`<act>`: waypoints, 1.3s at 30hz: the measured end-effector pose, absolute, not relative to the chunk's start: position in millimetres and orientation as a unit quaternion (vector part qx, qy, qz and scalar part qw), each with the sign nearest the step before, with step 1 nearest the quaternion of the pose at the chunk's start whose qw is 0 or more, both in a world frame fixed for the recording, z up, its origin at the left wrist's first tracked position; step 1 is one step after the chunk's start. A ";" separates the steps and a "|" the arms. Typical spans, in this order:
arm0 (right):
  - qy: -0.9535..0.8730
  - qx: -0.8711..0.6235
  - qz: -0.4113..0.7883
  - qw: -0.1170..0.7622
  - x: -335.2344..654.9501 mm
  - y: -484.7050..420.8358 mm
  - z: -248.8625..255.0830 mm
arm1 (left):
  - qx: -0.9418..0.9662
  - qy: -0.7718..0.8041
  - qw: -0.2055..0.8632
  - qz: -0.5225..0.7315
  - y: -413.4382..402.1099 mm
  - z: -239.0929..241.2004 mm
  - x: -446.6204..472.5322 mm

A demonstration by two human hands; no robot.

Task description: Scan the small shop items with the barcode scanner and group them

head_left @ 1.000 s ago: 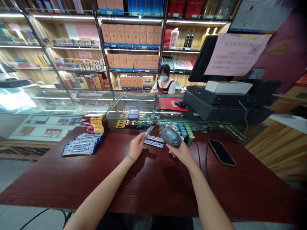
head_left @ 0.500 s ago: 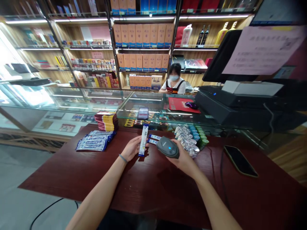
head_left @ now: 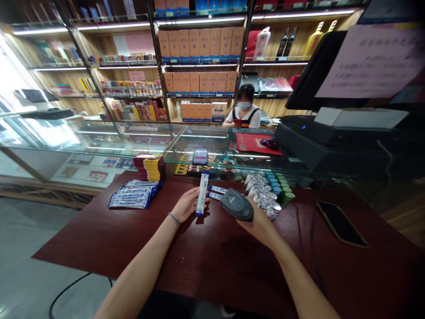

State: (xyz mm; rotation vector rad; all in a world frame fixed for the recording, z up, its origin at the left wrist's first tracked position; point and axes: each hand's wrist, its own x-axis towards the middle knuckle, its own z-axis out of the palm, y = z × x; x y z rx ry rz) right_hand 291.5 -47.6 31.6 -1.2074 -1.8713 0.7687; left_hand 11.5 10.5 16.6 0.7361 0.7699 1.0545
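Observation:
My left hand [head_left: 187, 205] grips a slim blue-and-white packet [head_left: 202, 195], held upright above the table. In my right hand [head_left: 257, 223] is a dark grey barcode scanner [head_left: 236, 204], its front turned toward that packet; a gap separates the two. Behind the scanner lie a couple of similar blue-and-white packets [head_left: 215, 192], partly covered by it. Left of my left hand, a loose pile of blue-and-white packets [head_left: 131, 196] rests on the table. A stack of red-and-yellow packets [head_left: 149, 168] stands behind that pile. Several small cans or jars with shiny lids [head_left: 264, 191] stand right of the scanner.
The dark red table [head_left: 133, 248] meets a glass display counter [head_left: 133, 133]. A phone [head_left: 341, 223] and a cable lie at the right, below a monitor [head_left: 318, 71]. Across the counter sits a person [head_left: 245, 116] holding a phone. A mouse [head_left: 268, 143] lies on a red mat.
The blue light on top of the scanner has gone out. The whole view has shifted slightly; both hands keep nearly the same pose with the packet and scanner.

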 end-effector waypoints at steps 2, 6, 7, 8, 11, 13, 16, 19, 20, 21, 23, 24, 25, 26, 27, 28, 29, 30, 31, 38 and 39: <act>-0.730 -0.474 0.310 0.383 291.8 -47.2 31.8 | 0.334 0.350 0.730 0.483 10.9 16.9 11.8; -0.726 -0.473 0.317 0.386 290.7 -46.3 30.6 | 0.329 0.351 0.721 0.499 11.3 18.6 12.0; -0.727 -0.471 0.319 0.386 290.5 -45.9 29.7 | 0.324 0.352 0.716 0.508 11.6 19.7 11.9; -0.727 -0.469 0.320 0.386 290.5 -45.4 28.5 | 0.319 0.354 0.709 0.520 12.0 21.4 11.5; -0.727 -0.472 0.315 0.387 291.6 -43.5 24.6 | 0.303 0.366 0.663 0.579 14.1 31.4 7.3; -0.723 -0.480 0.314 0.385 292.3 -42.4 23.2 | 0.305 0.378 0.604 0.632 16.2 42.0 -0.3; -0.717 -0.484 0.329 0.379 292.2 -41.6 23.7 | 0.344 0.406 0.476 0.700 19.4 59.1 -23.3; -0.708 -0.493 0.327 0.386 291.1 -41.7 24.4 | 0.412 0.462 0.320 0.718 20.3 70.1 -61.6; -0.703 -0.501 0.324 0.387 290.7 -41.7 24.4 | 0.439 0.479 0.268 0.711 19.5 71.8 -77.1; -0.698 -0.511 0.320 0.387 290.2 -41.7 24.3 | 0.469 0.492 0.221 0.700 18.2 72.6 -93.5; -0.692 -0.522 0.314 0.388 289.0 -41.9 24.7 | 0.518 0.524 0.142 0.661 13.8 72.8 -127.5; -0.691 -0.522 0.313 0.391 288.3 -42.1 25.4 | 0.545 0.540 0.106 0.632 11.1 72.6 -144.4; -0.691 -0.520 0.313 0.394 287.4 -42.5 26.4 | 0.572 0.556 0.060 0.600 8.4 72.4 -160.8; -0.691 -0.518 0.314 0.395 286.5 -43.1 27.6 | 0.607 0.570 0.011 0.554 6.1 72.4 -176.2; -0.691 -0.517 0.314 0.396 285.6 -43.6 28.8 | 0.640 0.581 -0.036 0.501 4.4 72.5 -190.6; -0.690 -0.519 0.313 0.396 284.8 -44.2 29.8 | 0.668 0.591 -0.073 0.446 3.5 72.8 -203.5; -0.689 -0.522 0.311 0.396 284.2 -44.6 30.3 | 0.688 0.596 -0.104 0.401 3.7 73.0 -214.9; -0.688 -0.525 0.308 0.395 283.9 -44.7 30.3 | 0.706 0.596 -0.126 0.360 4.9 73.1 -224.8; -0.689 -0.526 0.304 0.394 283.7 -44.5 29.8 | 0.724 0.594 -0.138 0.323 7.2 73.0 -233.0; -0.707 -0.511 0.291 0.393 287.0 -37.8 21.6 | 0.801 0.573 -0.090 0.152 34.3 60.7 -254.1; -0.708 -0.510 0.295 0.389 287.9 -37.2 20.5 | 0.801 0.576 -0.074 0.146 37.8 57.0 -254.1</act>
